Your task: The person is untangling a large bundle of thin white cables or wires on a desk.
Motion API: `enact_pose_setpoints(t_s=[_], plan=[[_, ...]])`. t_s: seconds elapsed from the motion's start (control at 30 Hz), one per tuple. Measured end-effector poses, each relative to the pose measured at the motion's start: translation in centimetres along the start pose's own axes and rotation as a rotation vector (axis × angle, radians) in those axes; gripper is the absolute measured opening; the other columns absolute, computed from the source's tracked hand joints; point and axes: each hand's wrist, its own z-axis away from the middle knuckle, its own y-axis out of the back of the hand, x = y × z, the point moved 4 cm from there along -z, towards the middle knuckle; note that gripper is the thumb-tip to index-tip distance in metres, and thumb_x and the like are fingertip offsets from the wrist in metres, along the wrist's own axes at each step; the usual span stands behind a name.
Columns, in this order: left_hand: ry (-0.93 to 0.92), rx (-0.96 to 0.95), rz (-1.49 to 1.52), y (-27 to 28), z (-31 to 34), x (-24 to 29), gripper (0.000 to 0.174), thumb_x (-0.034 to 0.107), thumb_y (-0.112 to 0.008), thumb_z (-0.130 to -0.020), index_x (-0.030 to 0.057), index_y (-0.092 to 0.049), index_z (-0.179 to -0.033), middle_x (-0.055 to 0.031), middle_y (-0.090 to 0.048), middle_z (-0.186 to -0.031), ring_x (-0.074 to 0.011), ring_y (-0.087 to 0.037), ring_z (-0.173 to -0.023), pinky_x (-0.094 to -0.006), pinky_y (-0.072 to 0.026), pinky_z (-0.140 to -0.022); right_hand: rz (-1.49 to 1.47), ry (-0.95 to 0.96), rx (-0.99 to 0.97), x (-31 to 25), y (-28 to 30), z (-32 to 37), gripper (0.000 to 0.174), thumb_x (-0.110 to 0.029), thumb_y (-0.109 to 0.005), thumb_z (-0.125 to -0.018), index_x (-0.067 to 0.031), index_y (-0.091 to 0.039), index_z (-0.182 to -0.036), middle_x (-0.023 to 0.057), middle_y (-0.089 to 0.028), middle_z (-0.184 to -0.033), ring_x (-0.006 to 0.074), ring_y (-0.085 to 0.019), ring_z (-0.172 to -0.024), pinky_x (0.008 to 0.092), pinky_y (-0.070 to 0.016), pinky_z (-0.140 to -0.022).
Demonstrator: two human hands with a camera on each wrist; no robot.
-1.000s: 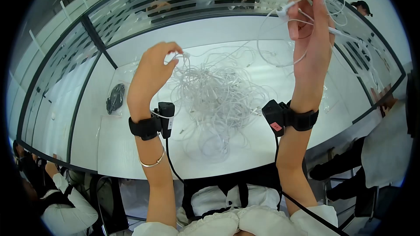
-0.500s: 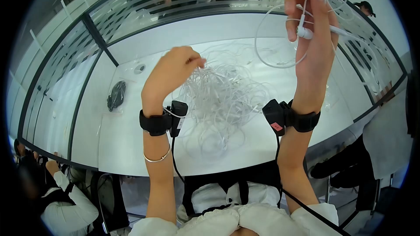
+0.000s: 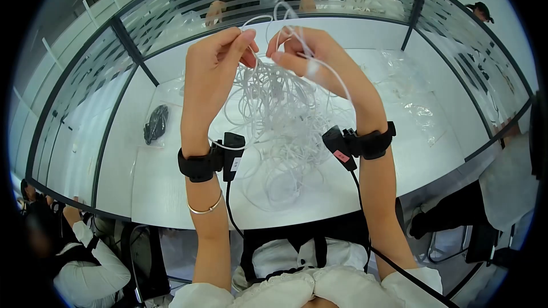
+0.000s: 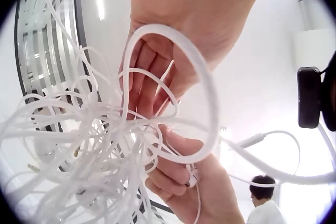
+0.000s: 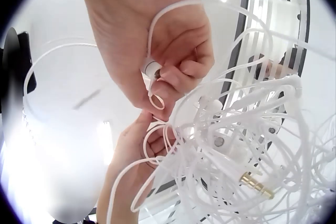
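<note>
A tangled bundle of white wired earphones hangs and spreads below my hands over the white table. My left hand pinches strands of white cable near the top of the bundle. Close beside it, my right hand curls its fingers around an earphone cable. In the right wrist view, a white earbud sits against those curled fingers, and cable loops over the palm. A gold plug shows among the loops in that view. The left wrist view has a thick cable loop in front of my left palm.
Glass partitions with dark frames surround the white table. A black coiled item in a clear bag lies at the left, clear plastic bags at the right. Other people are beyond the glass and at both sides.
My right hand has come down and left from high at the right, bringing its earphone cable beside my left hand. My left hand has shifted right, then risen slightly, lifting strands from the pile.
</note>
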Motion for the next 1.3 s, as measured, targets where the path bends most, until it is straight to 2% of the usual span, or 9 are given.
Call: enact_pose_setpoints(t_s=[0.1, 0.4, 0.6, 0.7, 0.8, 1.03, 1.13, 1.23, 1.3], plan=[[0.019, -0.011, 0.004, -0.2, 0.0, -0.5, 0.031, 0.022, -0.059, -0.094, -0.0026, -0.063, -0.076, -0.0041, -0.058, -0.060, -0.0089, -0.057, -0.056, -0.0218, -0.0420, -0.054, 0.003, 0.015, 0.000, 1.4, -1.4, -0.1, 0.022, -0.022, -0.067, -0.079, -0.0032, -0.061, -0.088, 0.0058, -0.052, -0.059, 0.0166, -0.049, -0.056, 0.0301, -0.0397, -0.056], [0.083, 0.006, -0.010, 0.1, 0.0, -1.0, 0.030, 0.023, -0.059, -0.094, -0.0020, -0.063, -0.077, -0.0039, -0.056, -0.061, -0.0094, -0.055, -0.051, -0.0227, -0.0417, -0.050, 0.018, -0.070, -0.112, 2.1, -2.2, -0.2, 0.030, -0.025, -0.072, -0.079, -0.0008, -0.064, -0.095, 0.0050, -0.050, -0.057, 0.0147, -0.045, -0.054, 0.0302, -0.0375, -0.054], [0.013, 0.020, 0.039, 0.0, -0.2, -1.3, 0.030, 0.021, -0.057, -0.095, -0.0035, -0.061, -0.078, -0.0046, -0.058, -0.064, -0.0099, -0.058, -0.060, -0.0225, -0.0425, -0.055, 0.127, -0.120, -0.067, 2.7, -1.6, -0.3, 0.026, -0.022, -0.070, -0.076, -0.0024, -0.066, -0.092, 0.0063, -0.053, -0.058, 0.0174, -0.049, -0.054, 0.0313, -0.0394, -0.055], [-0.005, 0.023, -0.004, 0.1, -0.3, -1.5, 0.031, 0.021, -0.055, -0.096, -0.0037, -0.061, -0.079, -0.0046, -0.060, -0.067, -0.0105, -0.059, -0.065, -0.0232, -0.0426, -0.059, 0.252, -0.045, -0.013, 2.8, -1.2, -0.4, 0.024, -0.022, -0.069, -0.074, -0.0045, -0.067, -0.090, 0.0073, -0.056, -0.060, 0.0211, -0.055, -0.056, 0.0325, -0.0422, -0.056], [-0.047, 0.029, -0.056, 0.0, -0.5, -1.8, 0.033, 0.023, -0.053, -0.097, -0.0033, -0.061, -0.078, -0.0044, -0.062, -0.070, -0.0109, -0.060, -0.067, -0.0245, -0.0427, -0.061, 0.339, -0.116, 0.067, 2.4, -1.0, -0.1, 0.023, -0.023, -0.068, -0.073, -0.0059, -0.067, -0.088, 0.0070, -0.059, -0.061, 0.0239, -0.058, -0.059, 0.0336, -0.0449, -0.058], [-0.034, 0.023, 0.036, -0.7, -0.7, -2.7, 0.034, 0.025, -0.050, -0.099, 0.0000, -0.061, -0.079, -0.0035, -0.065, -0.073, -0.0104, -0.063, -0.071, -0.0242, -0.0450, -0.065, 0.539, 0.039, 0.228, 2.8, -1.1, 0.0, 0.023, -0.025, -0.069, -0.076, -0.0066, -0.062, -0.086, 0.0123, -0.065, -0.068, 0.0310, -0.064, -0.065, 0.0400, -0.0496, -0.059], [-0.033, 0.030, 0.061, -0.5, -0.8, -3.2, 0.034, 0.027, -0.049, -0.100, 0.0010, -0.060, -0.080, -0.0037, -0.065, -0.073, -0.0105, -0.063, -0.069, -0.0233, -0.0459, -0.065, 0.695, -0.013, 0.207, 3.4, -0.9, 0.0, 0.024, -0.026, -0.069, -0.077, -0.0065, -0.060, -0.087, 0.0134, -0.066, -0.070, 0.0308, -0.065, -0.066, 0.0396, -0.0499, -0.060], [0.009, 0.014, 0.100, -0.6, -0.8, -3.6, 0.035, 0.028, -0.049, -0.100, 0.0013, -0.059, -0.079, -0.0043, -0.065, -0.072, -0.0104, -0.063, -0.067, -0.0229, -0.0460, -0.064, 0.577, -0.035, 0.134, 4.4, -1.4, 0.2, 0.027, -0.032, -0.069, -0.078, -0.0075, -0.064, -0.089, 0.0073, -0.060, -0.063, 0.0263, -0.060, -0.059, 0.0355, -0.0448, -0.055], [0.022, 0.008, 0.100, -0.5, -0.7, -3.6, 0.034, 0.028, -0.049, -0.100, 0.0017, -0.060, -0.080, -0.0040, -0.065, -0.071, -0.0101, -0.063, -0.066, -0.0227, -0.0458, -0.063, 0.520, 0.023, 0.140, 5.1, -2.3, 0.0, 0.027, -0.031, -0.068, -0.079, -0.0069, -0.065, -0.090, 0.0086, -0.061, -0.065, 0.0270, -0.060, -0.061, 0.0362, -0.0451, -0.057]])
